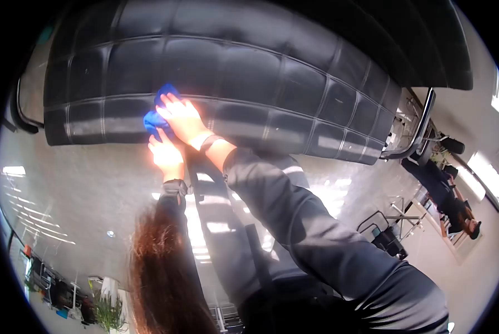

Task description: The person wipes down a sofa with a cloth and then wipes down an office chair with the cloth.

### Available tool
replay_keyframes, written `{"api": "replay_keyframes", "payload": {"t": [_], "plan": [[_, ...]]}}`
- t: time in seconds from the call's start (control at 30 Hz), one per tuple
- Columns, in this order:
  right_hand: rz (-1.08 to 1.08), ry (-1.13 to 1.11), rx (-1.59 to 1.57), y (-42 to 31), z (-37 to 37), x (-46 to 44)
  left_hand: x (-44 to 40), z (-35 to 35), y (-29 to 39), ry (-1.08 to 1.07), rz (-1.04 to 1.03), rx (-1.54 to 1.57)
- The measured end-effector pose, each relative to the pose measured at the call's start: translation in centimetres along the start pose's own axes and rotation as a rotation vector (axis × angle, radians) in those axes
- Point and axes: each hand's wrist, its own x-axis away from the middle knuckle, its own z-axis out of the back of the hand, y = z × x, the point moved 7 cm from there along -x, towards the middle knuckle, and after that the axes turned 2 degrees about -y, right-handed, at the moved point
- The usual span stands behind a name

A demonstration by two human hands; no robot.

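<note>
A blue cloth (153, 122) lies bunched against the front edge of a black quilted seat (249, 78). My right hand (183, 119) is over the cloth, its fingers pressing it onto the padded surface. Just below, my left hand (166, 158) reaches up with fingers spread, the tips at the cloth's lower edge. Bright glare washes out both hands, so fine finger detail is lost. A dark band circles each wrist. Long brown hair (160, 267) hangs over my left arm, and a grey sleeve (294, 195) covers my right arm.
The black backrest (427, 39) rises at the upper right. A metal armrest (424, 122) stands at the seat's right end. Beyond it are another person (450, 195) and a black wheeled stand (391, 239). A green plant (109, 309) is at the lower left. Sunlight stripes the grey floor (93, 183).
</note>
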Motion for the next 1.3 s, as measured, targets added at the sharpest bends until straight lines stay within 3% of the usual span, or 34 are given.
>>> {"api": "replay_keyframes", "payload": {"t": [0.2, 0.33, 0.4, 0.5, 0.53, 0.57, 0.63, 0.73, 0.9, 0.97, 1.03, 1.13, 1.3], "plan": [[0.115, -0.133, 0.005, 10.8, 7.9, 10.2, 6.4, -2.5, 14.0, -0.036, -0.178, 0.023], [0.052, -0.191, 0.015, 22.8, 15.6, 22.0, 11.4, -2.9, 29.5, -0.159, -0.450, 0.025], [0.049, -0.083, 0.124, 28.4, 20.9, 29.7, 13.7, -4.8, 37.7, -0.188, -0.569, 0.068], [-0.247, -0.102, 0.112, 36.3, 26.2, 40.9, 18.1, -6.9, 50.1, -0.436, -0.717, 0.156], [-0.323, -0.100, 0.133, 38.7, 27.5, 44.4, 19.8, -5.9, 53.7, -0.274, -0.851, 0.324], [-0.382, -0.149, 0.144, 40.0, 29.8, 47.7, 21.6, -6.2, 57.2, -0.219, -0.893, 0.300], [-0.618, -0.102, 0.147, 41.6, 32.0, 54.8, 24.0, -6.1, 63.3, -0.335, -0.968, 0.326], [-0.837, 0.003, 0.249, 43.3, 32.1, 60.8, 26.9, -7.4, 68.6, -0.184, -1.133, 0.188], [-0.955, 0.242, 0.313, 42.3, 30.2, 60.9, 25.8, -5.2, 68.1, -0.046, -1.243, 0.087], [-1.153, 0.446, 0.295, 41.3, 29.6, 59.8, 24.5, -6.4, 65.6, -0.023, -1.292, 0.108], [-1.191, 0.452, 0.325, 39.9, 28.0, 57.7, 22.6, -5.2, 62.5, -0.023, -1.298, 0.143], [-1.362, 0.406, 0.219, 37.7, 25.3, 54.2, 19.2, -4.5, 57.6, -0.215, -1.226, 0.266], [-1.361, 0.283, 0.205, 31.6, 21.8, 44.7, 13.8, -3.5, 46.6, -0.444, -0.927, 0.230]]}}
